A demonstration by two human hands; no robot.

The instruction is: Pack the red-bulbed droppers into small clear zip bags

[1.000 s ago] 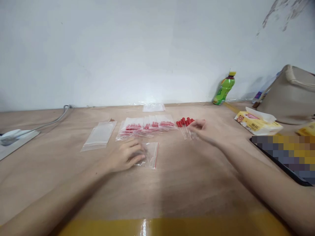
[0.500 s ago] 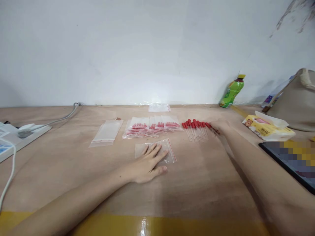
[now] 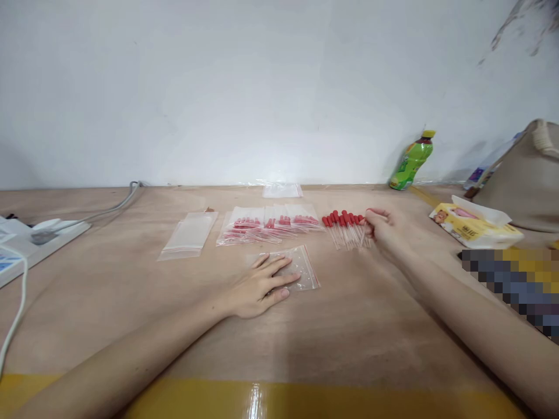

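My left hand [image 3: 262,288] lies flat with fingers spread, pressing on a clear zip bag [image 3: 308,273] with a red line along its right edge. Part of that bag is hidden under the palm. At the right end of a row of glass droppers [image 3: 340,224] with red rubber bulbs, my right hand [image 3: 382,224] pinches one dropper by its bulb; fingers partly hide it. Beyond my left hand lie overlapping zip bags [image 3: 271,224] with red-bulbed droppers inside. A stack of flat zip bags [image 3: 187,235] rests to their left.
Another clear bag [image 3: 282,191] lies against the wall. At the right stand a green bottle [image 3: 413,163], a yellow tissue pack [image 3: 476,227] and a beige bag [image 3: 519,180], with a blurred-out flat device [image 3: 515,285] nearer. A white power strip [image 3: 52,238] with cables sits far left.
My right hand has shifted slightly left and its fingers have closed around the end dropper. The bag under my left hand has slid a little right, and that hand's fingers have shifted.
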